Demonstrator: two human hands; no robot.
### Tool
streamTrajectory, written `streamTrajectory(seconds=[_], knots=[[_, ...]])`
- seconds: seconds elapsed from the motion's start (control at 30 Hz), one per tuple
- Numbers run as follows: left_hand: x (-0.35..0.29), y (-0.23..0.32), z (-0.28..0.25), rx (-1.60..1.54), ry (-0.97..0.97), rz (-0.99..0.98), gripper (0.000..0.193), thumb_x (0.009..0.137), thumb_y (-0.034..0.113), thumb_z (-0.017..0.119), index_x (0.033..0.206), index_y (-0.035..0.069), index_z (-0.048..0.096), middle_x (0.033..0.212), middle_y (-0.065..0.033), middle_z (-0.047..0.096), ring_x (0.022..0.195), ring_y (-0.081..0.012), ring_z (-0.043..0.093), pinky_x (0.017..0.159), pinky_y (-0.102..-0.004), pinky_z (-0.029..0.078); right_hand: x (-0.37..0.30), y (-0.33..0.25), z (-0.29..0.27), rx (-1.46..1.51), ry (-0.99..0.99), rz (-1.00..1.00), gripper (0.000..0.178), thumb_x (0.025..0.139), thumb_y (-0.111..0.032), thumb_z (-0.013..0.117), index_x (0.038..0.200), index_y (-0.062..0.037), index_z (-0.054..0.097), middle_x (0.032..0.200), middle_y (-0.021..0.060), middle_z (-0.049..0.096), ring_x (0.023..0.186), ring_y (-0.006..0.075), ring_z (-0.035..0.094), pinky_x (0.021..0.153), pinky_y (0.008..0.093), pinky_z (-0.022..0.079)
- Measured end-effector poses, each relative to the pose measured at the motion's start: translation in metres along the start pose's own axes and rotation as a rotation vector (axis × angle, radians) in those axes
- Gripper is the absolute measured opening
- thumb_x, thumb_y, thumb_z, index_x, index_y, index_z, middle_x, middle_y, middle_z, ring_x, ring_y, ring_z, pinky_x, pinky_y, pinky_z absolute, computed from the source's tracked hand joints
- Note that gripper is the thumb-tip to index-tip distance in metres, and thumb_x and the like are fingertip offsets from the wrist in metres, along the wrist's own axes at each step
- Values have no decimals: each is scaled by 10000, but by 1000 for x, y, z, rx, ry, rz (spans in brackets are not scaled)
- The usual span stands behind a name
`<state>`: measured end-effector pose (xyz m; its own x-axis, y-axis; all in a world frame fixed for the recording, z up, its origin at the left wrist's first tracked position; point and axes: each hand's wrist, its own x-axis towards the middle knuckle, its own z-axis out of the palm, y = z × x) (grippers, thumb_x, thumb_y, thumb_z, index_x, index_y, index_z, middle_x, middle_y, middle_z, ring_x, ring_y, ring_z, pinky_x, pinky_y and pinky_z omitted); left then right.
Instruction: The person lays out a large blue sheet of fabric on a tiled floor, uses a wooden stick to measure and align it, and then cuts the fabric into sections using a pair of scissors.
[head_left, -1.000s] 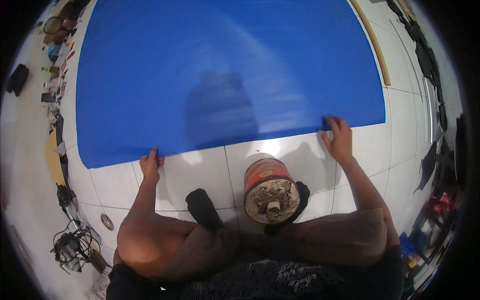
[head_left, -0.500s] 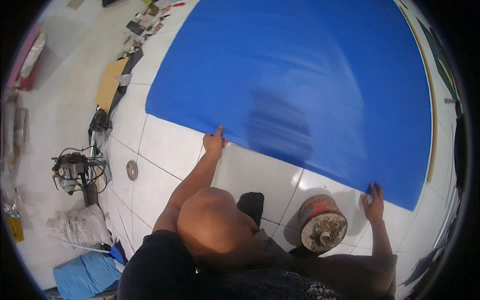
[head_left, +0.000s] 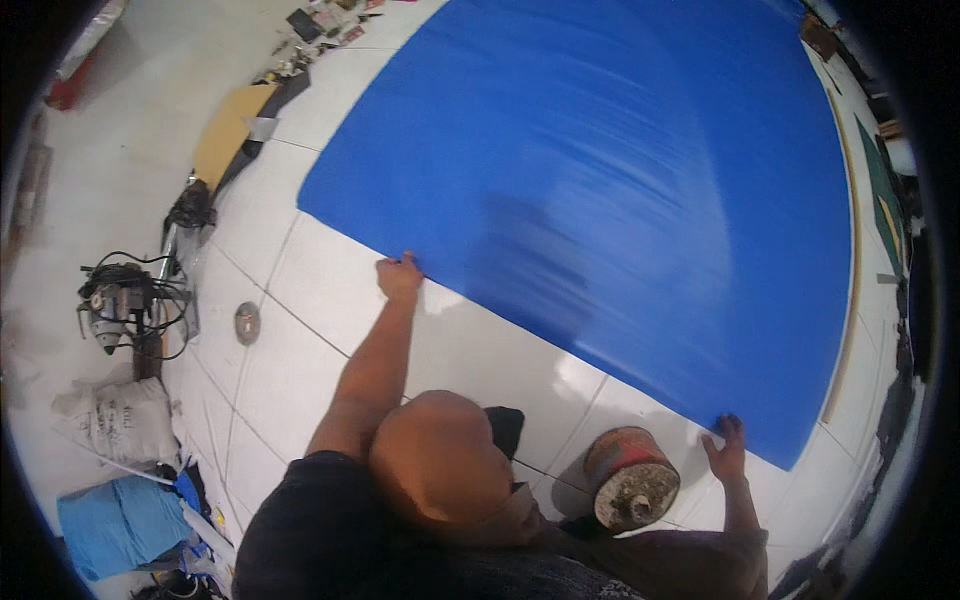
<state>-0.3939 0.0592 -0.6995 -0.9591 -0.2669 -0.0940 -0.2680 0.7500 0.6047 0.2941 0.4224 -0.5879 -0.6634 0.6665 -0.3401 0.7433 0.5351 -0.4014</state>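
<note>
A large blue sheet [head_left: 640,190], smooth and faintly rippled, spreads over the white tiled floor ahead of me. At its near edge, toward the left corner, my left hand [head_left: 400,277] is closed with the edge pinched between thumb and fingers. My right hand [head_left: 727,452] is at the same edge near the right corner. Its fingertips lie on the sheet and its thumb stands apart. Between my knee and right hand stands a rusty reddish can [head_left: 632,478], its top crusted grey with a stub in the middle.
At left lie a corded power tool [head_left: 118,305], a round metal disc [head_left: 247,323], a white sack [head_left: 120,425] and a light-blue bundle [head_left: 122,527]. Tan board [head_left: 228,135] and scraps lie farther off. A long thin wooden strip [head_left: 851,290] runs beside the sheet's right edge.
The view has turned slightly. The sheet's near right corner and my right hand sit lower in view, and more ripples show across the sheet. The right hand's fingers are closer together.
</note>
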Motion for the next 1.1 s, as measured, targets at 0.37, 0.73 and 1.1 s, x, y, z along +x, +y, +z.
streamTrajectory(seconds=[0.37,0.73,1.1], knots=[[-105,61,-34,223,-45,688,571,855,318,690,1294,19,478,1175,-213,559,1145,-385,513,962,-479,419,-4,-12,-28,-123,11,113,685,813,-447,710,1323,-28,529,1373,269,447,1255,417,474,1028,460,435],[-210,87,-24,344,-766,1447,552,755,314,764,1256,137,614,1392,-221,449,1288,-414,408,1082,-511,313,1,0,-13,-81,128,37,665,806,-480,704,1324,-105,527,1302,205,487,1170,396,515,970,478,449],[-216,104,-24,468,-884,1513,598,812,185,724,1356,74,502,1327,-304,406,1244,-447,403,1037,-524,345,-6,76,-13,-136,625,386,536,907,-493,565,1305,-134,559,1292,205,522,1164,387,513,971,484,418]])
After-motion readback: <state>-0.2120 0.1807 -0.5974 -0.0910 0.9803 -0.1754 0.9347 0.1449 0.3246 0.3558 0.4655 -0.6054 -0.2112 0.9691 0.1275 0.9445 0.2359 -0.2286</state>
